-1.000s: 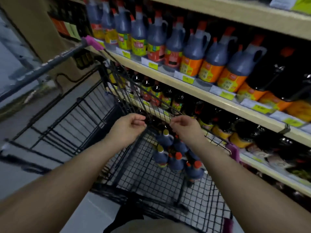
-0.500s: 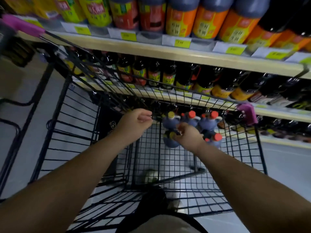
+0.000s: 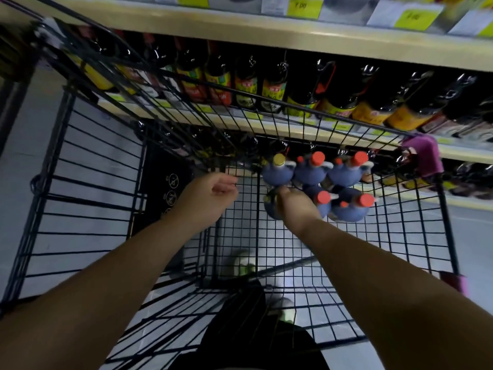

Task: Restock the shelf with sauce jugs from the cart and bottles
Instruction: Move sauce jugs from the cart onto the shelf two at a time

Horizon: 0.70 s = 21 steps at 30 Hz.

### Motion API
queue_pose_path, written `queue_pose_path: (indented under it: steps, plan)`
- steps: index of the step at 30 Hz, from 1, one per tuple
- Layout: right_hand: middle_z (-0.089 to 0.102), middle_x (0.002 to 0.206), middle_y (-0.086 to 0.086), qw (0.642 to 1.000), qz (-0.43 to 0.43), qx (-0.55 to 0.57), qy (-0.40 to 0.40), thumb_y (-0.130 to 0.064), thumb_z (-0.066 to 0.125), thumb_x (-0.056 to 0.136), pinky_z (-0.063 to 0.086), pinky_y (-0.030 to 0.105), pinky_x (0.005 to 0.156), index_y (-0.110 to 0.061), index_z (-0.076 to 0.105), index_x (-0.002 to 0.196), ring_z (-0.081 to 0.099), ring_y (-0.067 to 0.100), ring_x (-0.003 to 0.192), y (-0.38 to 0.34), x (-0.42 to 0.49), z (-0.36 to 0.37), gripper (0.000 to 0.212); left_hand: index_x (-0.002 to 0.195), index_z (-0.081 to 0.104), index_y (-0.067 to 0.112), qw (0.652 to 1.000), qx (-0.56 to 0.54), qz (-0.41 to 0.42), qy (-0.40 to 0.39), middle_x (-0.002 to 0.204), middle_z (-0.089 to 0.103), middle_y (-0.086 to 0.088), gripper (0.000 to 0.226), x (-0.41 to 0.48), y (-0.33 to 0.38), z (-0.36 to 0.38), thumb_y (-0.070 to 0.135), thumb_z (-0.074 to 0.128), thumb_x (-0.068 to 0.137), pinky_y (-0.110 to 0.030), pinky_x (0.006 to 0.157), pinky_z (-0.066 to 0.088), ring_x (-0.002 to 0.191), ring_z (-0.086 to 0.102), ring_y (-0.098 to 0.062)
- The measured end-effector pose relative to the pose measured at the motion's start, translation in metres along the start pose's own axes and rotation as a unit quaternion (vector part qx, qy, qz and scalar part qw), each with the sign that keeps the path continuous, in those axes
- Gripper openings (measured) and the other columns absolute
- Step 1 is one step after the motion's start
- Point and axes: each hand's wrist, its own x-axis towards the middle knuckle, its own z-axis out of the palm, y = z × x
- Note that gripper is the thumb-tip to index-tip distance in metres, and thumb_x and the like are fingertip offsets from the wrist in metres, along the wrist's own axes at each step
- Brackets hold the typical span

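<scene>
Several blue-grey sauce jugs (image 3: 309, 173) with orange and yellow caps stand clustered in the far right corner of the black wire cart (image 3: 416, 236). My right hand (image 3: 294, 206) is down among them, closed over the top of the nearest left jug (image 3: 270, 209), hiding its cap. My left hand (image 3: 208, 194) hovers just left of the jugs, fingers loosely curled, holding nothing. Dark sauce bottles (image 3: 272, 89) with yellow and red labels line the shelf (image 3: 293, 46) beyond the cart.
The cart's far wire wall (image 3: 240, 113) stands between the jugs and the shelf. A purple corner guard (image 3: 424, 156) caps its right corner. Price tags (image 3: 301, 6) run along the upper shelf edge. My legs and shoes show through the cart floor.
My head tilted further down and closer to the cart. My right hand sank from the cart rim into the jug cluster and closed on one jug; my left hand stayed beside them.
</scene>
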Motion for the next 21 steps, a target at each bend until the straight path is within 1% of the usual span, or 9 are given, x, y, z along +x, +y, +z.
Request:
queue_pose_path:
  steps: [4,6,9,11,13,16,18,19,21]
  plan:
    - [0.059,0.113,0.019,0.994,-0.009,0.105,0.038,-0.02,0.062,0.089,0.047,0.039,0.086,-0.005,0.056,0.113,0.056,0.036,0.104,-0.005,-0.014,-0.004,0.029,0.114,0.064,0.024,1.0,0.014,0.004,-0.009,0.105,0.065,0.01,0.023,-0.008,0.001,0.004,0.023,0.062,0.091,-0.011,0.075,0.04,0.095,0.056,0.003]
    - [0.062,0.11,0.019,0.985,-0.01,0.159,0.072,-0.014,0.064,0.085,0.045,0.034,0.081,-0.003,0.061,0.109,0.058,0.035,0.102,-0.005,-0.029,-0.015,0.026,0.113,0.064,0.024,1.0,0.011,0.005,-0.016,0.104,0.066,0.01,0.024,-0.013,0.007,0.009,0.023,0.064,0.089,-0.013,0.075,0.043,0.097,0.059,-0.002]
    - [0.07,0.094,0.017,0.963,0.008,0.239,0.123,-0.01,0.072,0.078,0.041,0.031,0.072,-0.001,0.069,0.095,0.063,0.03,0.09,-0.006,-0.055,-0.042,0.02,0.118,0.061,0.019,0.999,0.013,0.008,-0.04,0.109,0.067,0.005,0.036,-0.02,0.018,0.021,0.023,0.072,0.084,-0.018,0.072,0.047,0.101,0.061,-0.011]
    - [0.069,0.079,0.014,0.948,0.006,0.287,0.138,-0.011,0.074,0.075,0.048,0.037,0.07,-0.003,0.069,0.081,0.064,0.029,0.078,-0.007,-0.077,-0.06,0.011,0.125,0.057,0.017,0.997,0.032,-0.001,-0.071,0.119,0.063,-0.001,0.053,-0.03,0.027,0.031,0.025,0.078,0.078,-0.029,0.083,0.052,0.104,0.06,-0.016]
    - [0.062,0.064,0.007,0.931,0.007,0.33,0.155,-0.01,0.074,0.074,0.049,0.039,0.063,-0.008,0.065,0.067,0.057,0.02,0.063,-0.005,-0.102,-0.077,0.011,0.134,0.049,0.018,0.992,0.063,0.005,-0.11,0.13,0.057,-0.003,0.074,-0.045,0.038,0.039,0.03,0.084,0.069,-0.039,0.095,0.05,0.113,0.057,-0.018]
    - [0.05,0.054,-0.005,0.901,-0.013,0.398,0.172,-0.006,0.074,0.074,0.038,0.025,0.054,-0.017,0.061,0.06,0.043,0.001,0.051,-0.005,-0.139,-0.102,0.022,0.143,0.036,0.021,0.978,0.128,0.044,-0.159,0.14,0.046,0.004,0.098,-0.071,0.061,0.049,0.035,0.088,0.061,-0.033,0.098,0.042,0.129,0.045,-0.017]
    - [0.049,0.057,-0.002,0.882,-0.023,0.434,0.183,-0.015,0.077,0.07,0.035,0.023,0.056,-0.009,0.065,0.065,0.042,0.003,0.055,-0.003,-0.162,-0.119,0.014,0.145,0.03,0.023,0.968,0.142,0.069,-0.193,0.137,0.044,0.008,0.104,-0.089,0.078,0.056,0.028,0.09,0.061,-0.024,0.092,0.036,0.127,0.042,-0.012]
    - [0.05,0.059,0.0,0.873,-0.031,0.447,0.192,-0.023,0.077,0.066,0.036,0.025,0.058,-0.006,0.066,0.067,0.043,0.006,0.059,-0.003,-0.171,-0.127,0.02,0.145,0.029,0.023,0.965,0.14,0.083,-0.206,0.132,0.045,0.011,0.104,-0.097,0.085,0.06,0.023,0.09,0.06,-0.022,0.09,0.035,0.124,0.042,-0.008]
    - [0.055,0.06,-0.003,0.855,-0.028,0.473,0.21,-0.024,0.077,0.065,0.039,0.027,0.061,-0.013,0.069,0.066,0.048,0.01,0.062,0.002,-0.19,-0.143,0.014,0.144,0.027,0.026,0.966,0.12,0.102,-0.203,0.123,0.042,0.014,0.106,-0.111,0.098,0.067,0.017,0.09,0.06,-0.022,0.09,0.035,0.118,0.041,-0.006]
